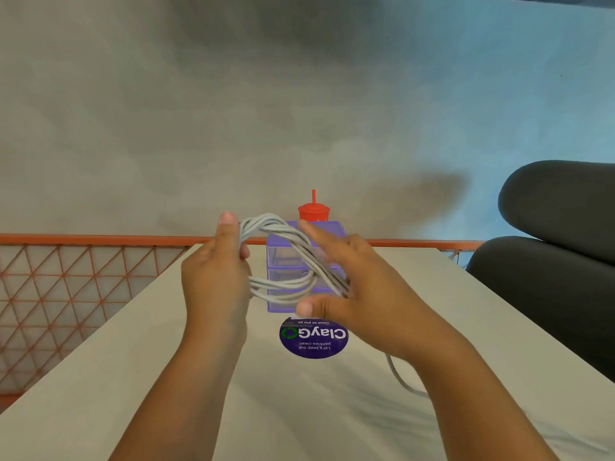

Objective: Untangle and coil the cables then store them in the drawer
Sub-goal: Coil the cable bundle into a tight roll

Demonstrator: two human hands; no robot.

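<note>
A grey cable (pixel 283 261) is wound in several loops between my two hands, held above the table. My left hand (pixel 216 277) grips the left end of the coil, its fingers curled round the strands. My right hand (pixel 346 287) has the loops running across its palm, fingers stretched and thumb out below. A loose tail of the cable (pixel 399 377) hangs under my right wrist onto the table. Behind the coil stands a small purple drawer unit (pixel 329 229) with clear drawers, all shut as far as I can tell.
A red cup with lid and straw (pixel 313 211) stands behind the drawer unit. A round purple sticker (pixel 312 341) lies on the beige table (pixel 133 377). An orange mesh railing (pixel 66 277) runs along the left and far edge. Dark cushions (pixel 559 227) sit at right.
</note>
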